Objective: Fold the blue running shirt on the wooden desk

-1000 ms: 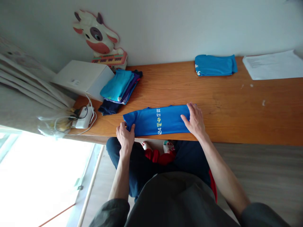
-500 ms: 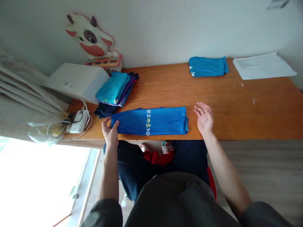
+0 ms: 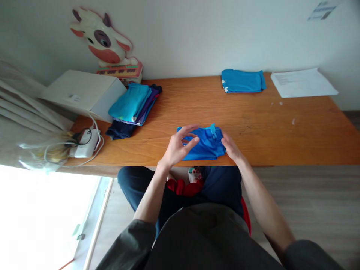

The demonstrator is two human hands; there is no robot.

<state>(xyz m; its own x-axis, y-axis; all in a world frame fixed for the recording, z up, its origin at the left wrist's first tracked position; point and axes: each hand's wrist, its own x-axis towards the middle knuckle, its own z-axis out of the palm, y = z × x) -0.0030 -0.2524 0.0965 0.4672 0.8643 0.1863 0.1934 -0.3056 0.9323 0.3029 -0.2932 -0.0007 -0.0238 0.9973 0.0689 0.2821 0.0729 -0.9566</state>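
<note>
The blue cloth (image 3: 204, 149) is now doubled into a short bundle near the surface's (image 3: 174, 103) front edge.
Half a second ago it lay as a long strip, print showing; the print is now hidden and the cloth more compact. The left hand (image 3: 176, 148) arches over its left end, grip spread; the right hand (image 3: 232, 147) is at its right edge, but whether that grip pinches, I cannot tell. There is room sideways: the stack (image 3: 129, 102) sits well apart leftward, the teal cloth (image 3: 243, 81) well behind.

Home room, cow-shaped toy keyboard (image 3: 108, 47), folded clothes (image 3: 131, 103), curtain (image 3: 25, 108), wooden desk (image 3: 182, 101)
</note>
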